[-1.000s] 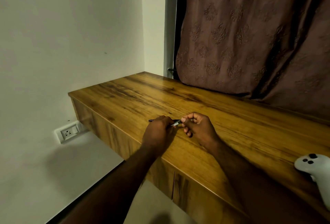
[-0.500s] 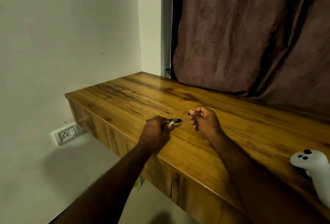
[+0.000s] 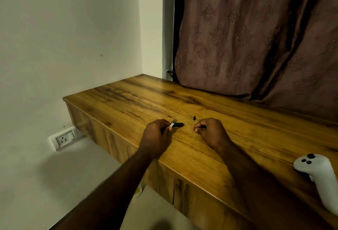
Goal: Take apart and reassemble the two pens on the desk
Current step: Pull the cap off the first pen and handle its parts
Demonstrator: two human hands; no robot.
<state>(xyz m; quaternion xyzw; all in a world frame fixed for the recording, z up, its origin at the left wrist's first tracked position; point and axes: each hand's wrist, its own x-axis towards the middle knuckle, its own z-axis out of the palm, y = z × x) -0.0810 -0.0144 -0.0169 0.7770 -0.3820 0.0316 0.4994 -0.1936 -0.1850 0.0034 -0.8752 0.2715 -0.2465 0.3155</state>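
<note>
My left hand [image 3: 156, 135] is closed around a dark pen [image 3: 178, 125]. The pen's black end and a silver clip stick out to the right of my fingers, just above the wooden desk [image 3: 128, 101]. A small black pen part [image 3: 194, 118] lies on the desk a little beyond my right hand [image 3: 210, 131]. That hand rests on the desk with its fingers curled in, and nothing shows between them. The two hands are a short gap apart. No second pen is in sight.
A white game controller [image 3: 318, 173] lies on the desk near its front edge at the right. A brown patterned curtain [image 3: 256, 37] hangs over the desk's back edge. A wall socket [image 3: 64, 139] sits low on the left wall.
My hands have drawn apart. The right hand pulled a small black part off the pen's end and set it down on the desk, then drew back with its fingers curled.
</note>
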